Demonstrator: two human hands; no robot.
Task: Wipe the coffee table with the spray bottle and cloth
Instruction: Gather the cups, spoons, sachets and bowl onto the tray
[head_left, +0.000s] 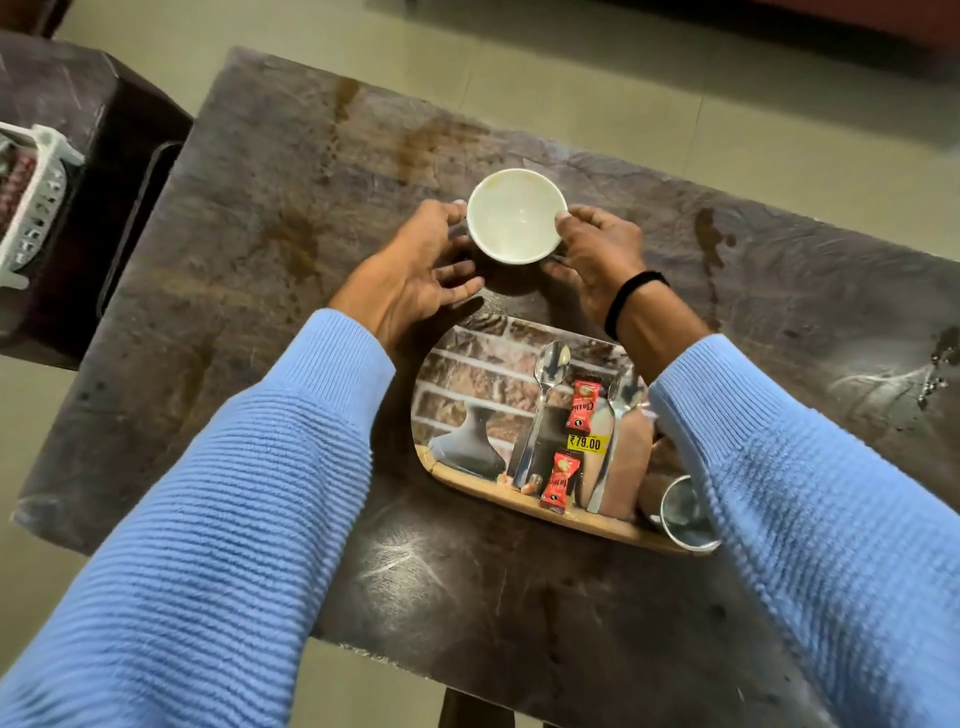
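Observation:
The dark coffee table (291, 218) is scratched and carries brown spill streaks at the back and right. An empty white cup (514, 215) sits near the table's middle. My left hand (415, 265) cups its left side and my right hand (597, 254) touches its right rim, so both hands grip the cup. No spray bottle or cloth is in view.
A printed tray (467, 395) lies just in front of the cup, holding two spoons (545, 400), two red sachets (582, 405) and a steel tumbler (685, 514) on its side. A white plastic basket (36, 202) rests on a dark stool at the left.

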